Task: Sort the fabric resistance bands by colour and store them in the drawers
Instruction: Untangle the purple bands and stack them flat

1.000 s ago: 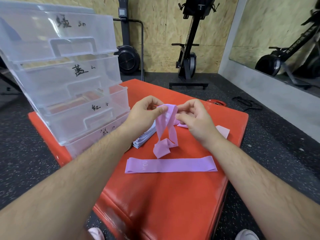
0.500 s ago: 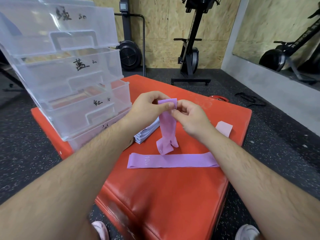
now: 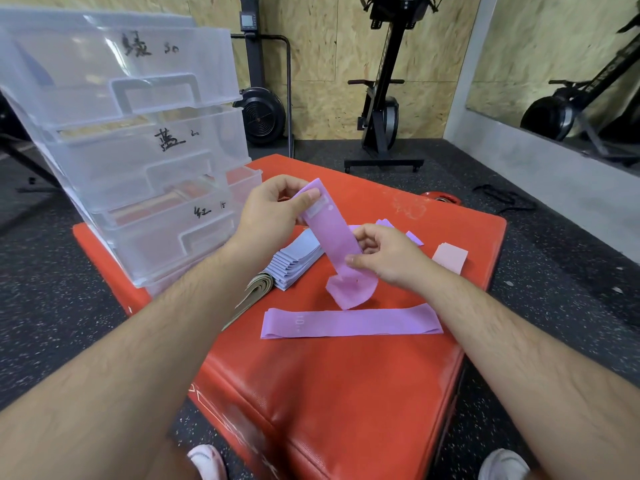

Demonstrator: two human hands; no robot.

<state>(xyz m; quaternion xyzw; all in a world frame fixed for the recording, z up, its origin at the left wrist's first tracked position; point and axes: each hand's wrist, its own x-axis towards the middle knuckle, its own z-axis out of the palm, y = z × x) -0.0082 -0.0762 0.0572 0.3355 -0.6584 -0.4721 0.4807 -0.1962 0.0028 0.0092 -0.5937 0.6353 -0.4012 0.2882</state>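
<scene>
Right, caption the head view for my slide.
Left hand and right hand hold a purple fabric resistance band over a red padded mat, beside clear plastic drawers.

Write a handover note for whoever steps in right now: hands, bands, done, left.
Left hand grips the top end of the held purple band; right hand pinches it lower; its tail rests on the red pad.
On the pad: flat purple band, light blue stack, pink band.
Done: reddish bands seem to lie in the third drawer.
Left: store everything on the pad.
</scene>
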